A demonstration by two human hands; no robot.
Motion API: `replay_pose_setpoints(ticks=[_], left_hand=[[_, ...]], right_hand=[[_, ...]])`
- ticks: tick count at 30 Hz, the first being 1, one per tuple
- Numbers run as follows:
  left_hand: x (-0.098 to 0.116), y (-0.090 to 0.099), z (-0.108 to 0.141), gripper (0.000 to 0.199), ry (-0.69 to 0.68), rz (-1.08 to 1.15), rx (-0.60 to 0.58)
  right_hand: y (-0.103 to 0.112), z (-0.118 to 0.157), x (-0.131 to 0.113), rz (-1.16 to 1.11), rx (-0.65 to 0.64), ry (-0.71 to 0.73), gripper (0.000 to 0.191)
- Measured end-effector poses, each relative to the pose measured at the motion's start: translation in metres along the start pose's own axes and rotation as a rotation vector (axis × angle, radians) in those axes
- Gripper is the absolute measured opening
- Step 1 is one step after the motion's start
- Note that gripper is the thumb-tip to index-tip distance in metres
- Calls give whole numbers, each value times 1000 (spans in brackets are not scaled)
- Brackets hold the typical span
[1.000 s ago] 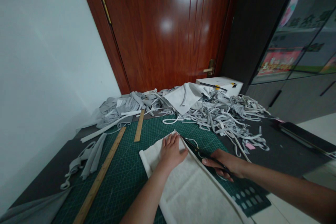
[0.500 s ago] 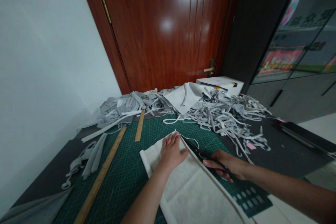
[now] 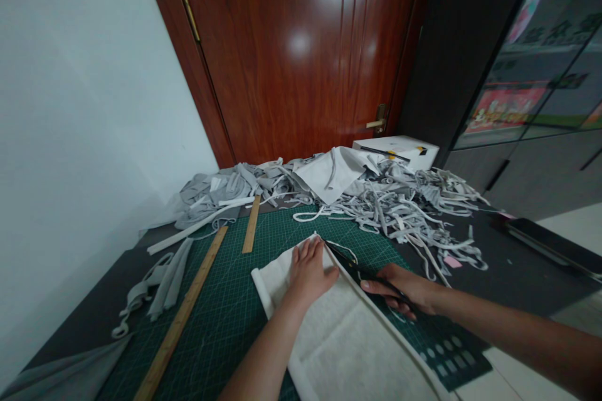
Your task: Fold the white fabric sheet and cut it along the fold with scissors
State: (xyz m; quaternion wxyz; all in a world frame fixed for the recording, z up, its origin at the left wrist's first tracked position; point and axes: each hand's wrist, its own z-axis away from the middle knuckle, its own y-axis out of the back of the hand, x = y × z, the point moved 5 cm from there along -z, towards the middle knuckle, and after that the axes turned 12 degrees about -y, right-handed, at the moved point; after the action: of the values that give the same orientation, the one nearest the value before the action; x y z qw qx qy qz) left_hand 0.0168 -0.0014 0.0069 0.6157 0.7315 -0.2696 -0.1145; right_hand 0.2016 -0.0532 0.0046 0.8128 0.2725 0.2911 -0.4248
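Off-white fabric [image 3: 350, 338] lies on a green cutting mat [image 3: 211, 332], its edges curled or rolled. My left hand [image 3: 310, 267] rests flat near the fabric's far corner, fingers stretched forward and thumb apart. In my right hand [image 3: 399, 291] is a pair of black scissors [image 3: 375, 277], the fingers wrapped round the handles. The scissor blades lie along the fabric's right edge and point at the far corner. A thin pale strip curves beside the blades. Whether the blades touch the fabric is hard to tell.
Two wooden rulers [image 3: 188, 304] [image 3: 251, 225] lie at the left of the mat. Heaped grey and white fabric scraps [image 3: 390, 200] cover the back of the table. A white box [image 3: 414, 150] stands behind them. A dark flat device [image 3: 555, 244] sits at the right edge.
My right hand and the scissors have shifted very slightly towards the far corner, and the blades look closer together. My left hand stays in place on the fabric.
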Motion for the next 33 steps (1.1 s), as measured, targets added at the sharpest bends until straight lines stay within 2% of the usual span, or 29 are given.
replay_pose_setpoints(ticks=[6, 21, 33], left_hand=[[2, 5, -1, 67, 9, -10, -16], [-1, -1, 1, 65, 38, -20, -10], [1, 1, -1, 62, 24, -19, 7]], right_hand=[[1, 6, -1, 32, 11, -11, 60], [1, 7, 0, -18, -22, 0, 59], [-2, 8, -6, 25, -16, -15, 58]])
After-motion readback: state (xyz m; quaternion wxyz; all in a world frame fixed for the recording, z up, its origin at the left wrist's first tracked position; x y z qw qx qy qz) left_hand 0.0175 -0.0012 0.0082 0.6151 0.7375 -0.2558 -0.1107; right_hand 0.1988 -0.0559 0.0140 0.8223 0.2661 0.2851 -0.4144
